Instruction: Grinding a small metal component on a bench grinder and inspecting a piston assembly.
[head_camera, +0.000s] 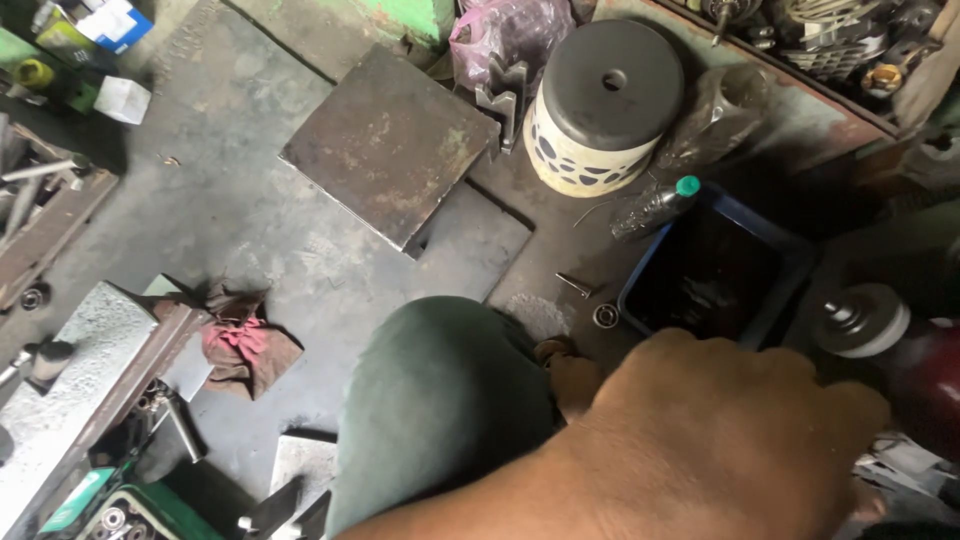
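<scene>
The fingers are hidden. They curl down over the far side of the hand (730, 430), so only its back and knuckles show, and I cannot tell whether they are clenched, loose or around something. From the way the forearm lies I take it to be the right hand, though the angle leaves some doubt. The other hand is not in view.

The hand sits just below the near corner of the blue tray (632, 280). Its knuckles are close to the dark red body (930, 385) to the right of the tray, which carries a round metal disc (858, 320) on its end. That body is the thing nearest the fingers; contact cannot be seen.

Work this close to the tray would, I judge, go best with the wrist kept low and steady, and with the body braced before any force goes into it. A small bearing (605, 316) and a bolt (575, 285) lie loose just left of the tray, where a sweeping forearm could scatter them. A plastic bottle (655, 205) lies against the tray's upper left edge. The person's knee (440, 400) in green cloth is well left of the tray.
</scene>
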